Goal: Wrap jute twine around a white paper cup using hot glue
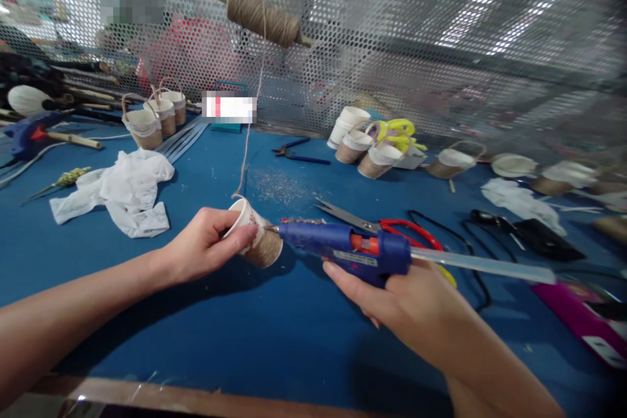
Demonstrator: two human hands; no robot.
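My left hand (210, 241) grips a small paper cup (267, 249), tilted on its side with its white mouth toward the upper left. Brown twine covers the lower part of the cup. My right hand (392, 294) is wrapped around the handle of a blue glue gun (318, 241), whose metal nozzle points left at the cup's side. A clear glue stick (482, 264) sticks out of the gun's rear. From a spool of twine (263, 16) on the mesh, a strand (245, 157) hangs down to the cup's rim. My fingers partly hide the cup.
Red-handled scissors (411, 232) lie behind the glue gun, and pliers (304, 151) farther back. Several twine-wrapped cups (143, 130) stand left and right at the back. White lace cloth (132, 189) lies at left, near another glue gun (32, 134). A black cord (473, 248) runs at right.
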